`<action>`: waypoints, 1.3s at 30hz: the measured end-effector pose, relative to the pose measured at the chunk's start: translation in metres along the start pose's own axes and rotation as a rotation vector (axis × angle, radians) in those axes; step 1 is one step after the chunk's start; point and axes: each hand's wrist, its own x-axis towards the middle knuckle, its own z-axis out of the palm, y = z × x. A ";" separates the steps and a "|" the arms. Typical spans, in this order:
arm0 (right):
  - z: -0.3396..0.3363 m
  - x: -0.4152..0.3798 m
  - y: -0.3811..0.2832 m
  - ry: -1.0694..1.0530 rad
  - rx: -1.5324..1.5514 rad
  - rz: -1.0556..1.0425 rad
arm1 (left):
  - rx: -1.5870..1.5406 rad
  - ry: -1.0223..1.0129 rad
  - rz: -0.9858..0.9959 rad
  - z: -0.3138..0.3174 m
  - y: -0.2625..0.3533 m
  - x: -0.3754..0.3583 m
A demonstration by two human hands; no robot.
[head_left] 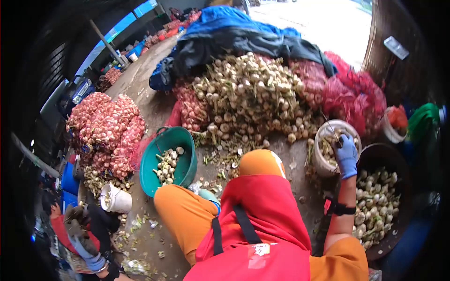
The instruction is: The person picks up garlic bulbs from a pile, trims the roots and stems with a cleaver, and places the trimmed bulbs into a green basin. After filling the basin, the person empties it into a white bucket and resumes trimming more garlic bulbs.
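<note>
My right hand (347, 156), in a blue glove, is closed at the rim of a white bucket (320, 161) with garlic in it. A thin dark rod (331, 125) runs out from its fingers; whether it is the bucket's handle or a tool I cannot tell. Beside this bucket, a dark round tub (407, 206) holds many garlic bulbs (375, 201) with stalks. Far to the lower left, my left hand (88, 253), gloved in blue and grey, has its fingers stretched out, with nothing visible in them. A green basin (146, 174) with some bulbs stands by my left knee.
A large garlic heap (253, 89) rises ahead under blue and dark tarps (234, 42). Filled red net bags (105, 131) stand on the left, and more (354, 100) on the right. A small white bucket (121, 200) and another person (96, 220) are at left. Trimmings litter the floor.
</note>
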 end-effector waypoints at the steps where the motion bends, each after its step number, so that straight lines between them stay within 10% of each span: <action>1: -0.010 0.002 -0.012 0.006 0.033 0.019 | -0.021 -0.032 0.011 0.004 -0.017 -0.005; 6: -0.083 0.009 -0.105 0.223 0.184 -0.270 | -0.319 -0.127 -0.109 0.049 -0.074 -0.010; 8: -0.128 0.013 -0.142 -0.004 0.718 0.105 | -0.312 -0.209 -0.129 0.072 -0.090 -0.004; 11: -0.158 0.037 -0.228 -0.099 0.997 -0.081 | -0.176 -0.428 -0.103 0.104 -0.095 0.025; 16: -0.104 0.105 -0.307 -0.386 0.843 -0.330 | 0.184 -0.881 0.168 0.151 -0.087 0.093; 23: 0.120 0.113 -0.327 -0.775 0.750 -0.216 | 0.441 -0.931 0.551 0.261 -0.159 0.206; 27: 0.212 0.061 -0.283 -0.937 0.868 0.235 | -0.038 -0.949 0.131 0.367 -0.229 0.242; 32: 0.310 -0.030 -0.163 -0.946 0.814 0.591 | -1.740 -0.553 -0.754 0.482 -0.326 0.179; 34: 0.323 -0.067 -0.131 -0.957 0.837 0.721 | -1.872 -0.301 -0.990 0.521 -0.378 0.099; 39: 0.357 -0.093 -0.112 -0.891 0.506 0.308 | -1.286 -0.503 -1.355 0.546 -0.423 -0.008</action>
